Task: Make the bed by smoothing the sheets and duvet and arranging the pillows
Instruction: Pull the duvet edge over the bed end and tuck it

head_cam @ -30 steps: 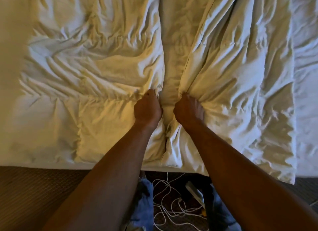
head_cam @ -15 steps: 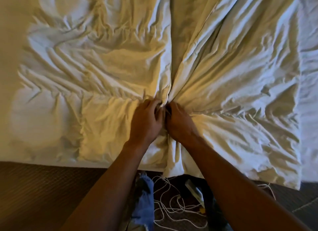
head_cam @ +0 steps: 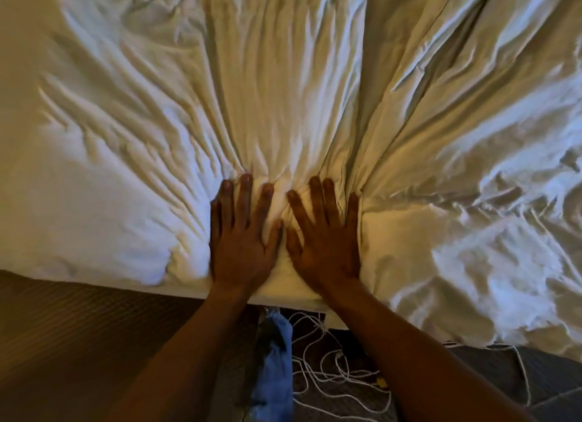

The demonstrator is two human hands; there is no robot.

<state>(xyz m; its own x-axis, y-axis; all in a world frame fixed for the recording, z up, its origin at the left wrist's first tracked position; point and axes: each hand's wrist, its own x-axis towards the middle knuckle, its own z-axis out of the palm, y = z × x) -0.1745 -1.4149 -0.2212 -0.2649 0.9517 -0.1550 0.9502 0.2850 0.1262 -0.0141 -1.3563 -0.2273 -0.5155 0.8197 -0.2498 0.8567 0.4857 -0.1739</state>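
Pressing down with both palms near the bed's near edge carries one main risk: the duvet (head_cam: 283, 107) is thick and slack, so a forward push would likely drive the gathered folds ahead of the fingers (head_cam: 245, 182) instead of flattening them. The creases fan outward from the fingertips, which suggests the fabric is bunched at this point. A second risk is slippage: part of the duvet hangs over the edge at the right, and uneven pressure could pull more of it toward the floor, where cords (head_cam: 318, 371) lie in a tangle beside a blue cloth (head_cam: 274, 358)

The left hand (head_cam: 242, 242) lies flat on the duvet, fingers spread and straight, palm down. The right hand (head_cam: 324, 239) lies beside it in the same posture, thumbs close together but apparently not touching. Neither hand pinches or grips fabric; both press on it

The duvet lies directly under both hands and extends away from them across the whole bed, wrinkled throughout. A long fold runs from just beyond the right hand toward the far side. Pillows are not in view, so that part of the task appears not yet done
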